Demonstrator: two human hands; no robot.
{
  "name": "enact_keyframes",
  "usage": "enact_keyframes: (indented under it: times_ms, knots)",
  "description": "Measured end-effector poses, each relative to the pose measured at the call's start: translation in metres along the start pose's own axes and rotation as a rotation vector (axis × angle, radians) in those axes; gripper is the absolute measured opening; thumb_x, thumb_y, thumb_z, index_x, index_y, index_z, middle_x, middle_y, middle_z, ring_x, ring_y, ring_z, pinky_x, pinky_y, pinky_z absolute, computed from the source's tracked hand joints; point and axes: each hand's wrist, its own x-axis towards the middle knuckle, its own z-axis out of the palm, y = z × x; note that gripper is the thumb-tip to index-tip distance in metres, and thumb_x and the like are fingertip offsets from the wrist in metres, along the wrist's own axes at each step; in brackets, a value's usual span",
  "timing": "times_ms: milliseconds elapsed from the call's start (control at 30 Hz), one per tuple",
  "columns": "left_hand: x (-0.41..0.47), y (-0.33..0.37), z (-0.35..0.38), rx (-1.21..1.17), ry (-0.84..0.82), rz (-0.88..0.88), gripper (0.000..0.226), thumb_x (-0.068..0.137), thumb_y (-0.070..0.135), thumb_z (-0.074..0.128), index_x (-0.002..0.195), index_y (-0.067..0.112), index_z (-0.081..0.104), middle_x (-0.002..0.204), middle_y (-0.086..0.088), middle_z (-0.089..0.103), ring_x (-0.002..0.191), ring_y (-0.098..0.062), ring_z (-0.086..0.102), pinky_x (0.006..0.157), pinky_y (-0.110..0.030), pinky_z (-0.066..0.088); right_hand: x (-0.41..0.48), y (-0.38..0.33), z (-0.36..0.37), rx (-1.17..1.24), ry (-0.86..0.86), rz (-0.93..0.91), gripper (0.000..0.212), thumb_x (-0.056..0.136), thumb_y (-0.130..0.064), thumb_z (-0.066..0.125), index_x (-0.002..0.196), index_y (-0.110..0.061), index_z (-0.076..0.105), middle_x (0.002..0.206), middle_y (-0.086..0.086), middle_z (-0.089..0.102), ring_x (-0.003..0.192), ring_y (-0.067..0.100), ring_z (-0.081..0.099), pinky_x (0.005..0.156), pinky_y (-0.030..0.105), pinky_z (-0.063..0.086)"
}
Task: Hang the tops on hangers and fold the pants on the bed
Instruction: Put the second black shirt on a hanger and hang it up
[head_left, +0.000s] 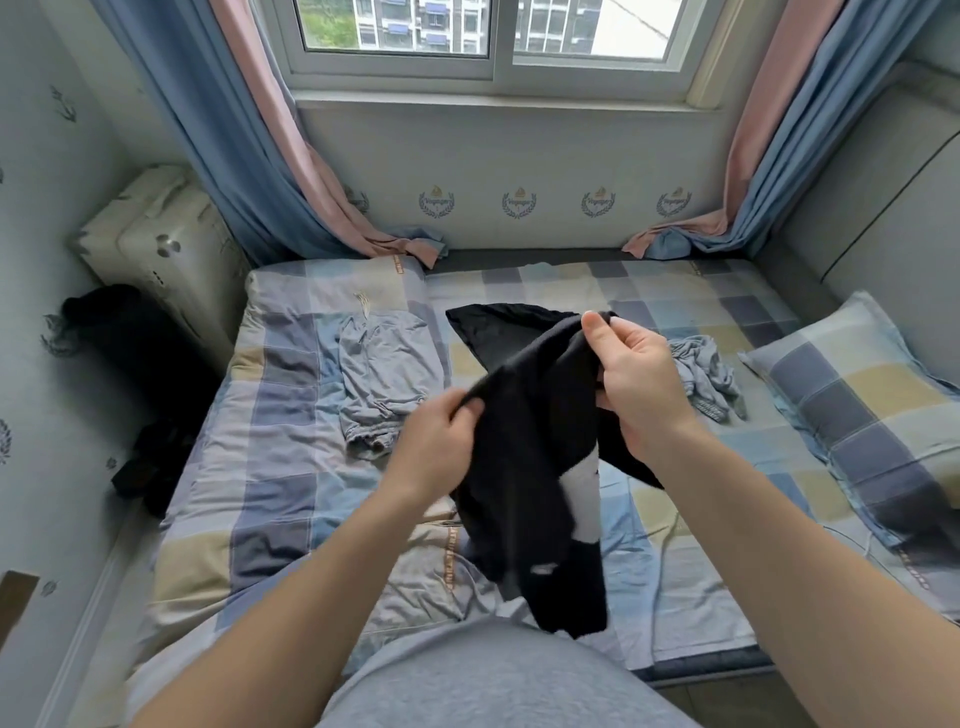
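I hold a black garment (530, 467) with a white patch up over the checked bed (291, 467). My left hand (436, 441) grips its edge at the lower left. My right hand (631, 374) pinches the cloth higher up, thumb on top. The garment's far end still trails on the bed behind my hands. A light grey-blue garment (382, 379) lies spread flat on the bed to the left. A second grey-blue piece (706, 374) lies crumpled to the right of my right hand. No hanger is in view.
A checked pillow (862, 410) sits at the bed's right side. Dark clothes (150, 457) are piled on the floor at the left beside a white appliance (166, 249). Blue and pink curtains (291, 171) hang down to the bed's far corners below the window.
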Motion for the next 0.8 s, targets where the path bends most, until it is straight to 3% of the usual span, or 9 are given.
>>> enact_keyframes:
  times_ms: [100, 233, 300, 400, 500, 567, 633, 700, 800]
  knots:
    - [0.013, 0.001, -0.03, -0.029, 0.224, 0.024, 0.024, 0.104, 0.019, 0.046, 0.085, 0.018, 0.061, 0.074, 0.001, 0.06, 0.067, -0.016, 0.053, 0.063, -0.035, 0.043, 0.0, 0.003, -0.01, -0.046, 0.002, 0.012, 0.064, 0.09, -0.051, 0.06, 0.096, 0.012, 0.051, 0.086, 0.013, 0.056, 0.08, 0.028, 0.053, 0.075, 0.046, 0.047]
    - [0.03, -0.011, -0.056, 0.065, 0.406, 0.033, 0.015, 0.1, 0.035, 0.05, 0.108, 0.028, 0.061, 0.115, 0.001, 0.064, 0.109, -0.019, 0.057, 0.099, -0.046, 0.047, -0.006, 0.002, -0.011, -0.05, -0.024, 0.076, 0.054, 0.102, -0.038, 0.054, 0.104, 0.016, 0.053, 0.089, 0.015, 0.059, 0.081, 0.027, 0.059, 0.075, 0.048, 0.056]
    - [0.029, -0.013, -0.052, 0.134, 0.329, 0.019, 0.037, 0.09, 0.049, 0.056, 0.123, 0.031, 0.058, 0.132, 0.002, 0.056, 0.125, -0.023, 0.049, 0.108, -0.05, 0.041, -0.006, 0.002, -0.008, -0.027, -0.026, 0.111, 0.045, 0.104, -0.033, 0.052, 0.105, 0.012, 0.06, 0.089, 0.014, 0.066, 0.081, 0.024, 0.067, 0.073, 0.042, 0.061]
    - [0.019, -0.014, -0.031, 0.202, 0.115, 0.078, 0.069, 0.07, 0.07, 0.058, 0.13, 0.035, 0.056, 0.143, 0.0, 0.048, 0.135, -0.023, 0.041, 0.113, -0.05, 0.035, -0.008, -0.006, -0.002, 0.038, -0.062, 0.125, 0.037, 0.105, -0.03, 0.049, 0.099, 0.001, 0.068, 0.088, 0.01, 0.073, 0.081, 0.021, 0.071, 0.074, 0.04, 0.061]
    - [0.009, -0.024, -0.01, 0.226, -0.106, 0.078, 0.088, 0.058, 0.079, 0.065, 0.138, 0.046, 0.046, 0.154, 0.003, 0.038, 0.144, -0.019, 0.031, 0.117, -0.05, 0.03, -0.009, -0.015, 0.001, 0.096, -0.121, 0.125, 0.036, 0.105, -0.029, 0.047, 0.097, -0.001, 0.068, 0.093, 0.015, 0.074, 0.086, 0.026, 0.071, 0.08, 0.043, 0.059]
    - [0.003, -0.027, 0.004, 0.283, -0.15, 0.064, 0.092, 0.055, 0.079, 0.062, 0.14, 0.049, 0.043, 0.158, 0.003, 0.033, 0.147, -0.018, 0.024, 0.119, -0.051, 0.025, -0.009, -0.019, 0.002, 0.14, -0.152, 0.127, 0.035, 0.104, -0.029, 0.047, 0.096, -0.001, 0.066, 0.091, 0.017, 0.073, 0.082, 0.026, 0.071, 0.078, 0.039, 0.06]
    - [0.0, -0.026, 0.017, 0.296, -0.123, 0.09, 0.078, 0.061, 0.075, 0.057, 0.134, 0.047, 0.05, 0.153, 0.002, 0.041, 0.145, -0.02, 0.028, 0.116, -0.051, 0.029, -0.01, -0.022, 0.001, 0.162, -0.191, 0.125, 0.035, 0.104, -0.03, 0.048, 0.088, -0.003, 0.064, 0.082, 0.015, 0.07, 0.073, 0.024, 0.069, 0.069, 0.035, 0.059]
    - [-0.002, -0.029, 0.028, 0.256, -0.118, 0.133, 0.049, 0.076, 0.063, 0.054, 0.118, 0.04, 0.062, 0.139, 0.007, 0.055, 0.137, -0.02, 0.042, 0.108, -0.049, 0.038, -0.012, -0.024, -0.001, 0.158, -0.228, 0.128, 0.037, 0.103, -0.032, 0.049, 0.083, -0.004, 0.063, 0.077, 0.015, 0.066, 0.067, 0.024, 0.065, 0.064, 0.033, 0.057]
    - [-0.004, -0.025, 0.031, 0.109, -0.103, 0.118, 0.01, 0.095, 0.028, 0.055, 0.093, 0.025, 0.064, 0.096, 0.007, 0.065, 0.092, -0.017, 0.059, 0.079, -0.038, 0.047, -0.012, -0.024, -0.005, 0.131, -0.232, 0.137, 0.039, 0.099, -0.036, 0.053, 0.086, -0.001, 0.064, 0.084, 0.022, 0.063, 0.073, 0.031, 0.063, 0.069, 0.037, 0.056]
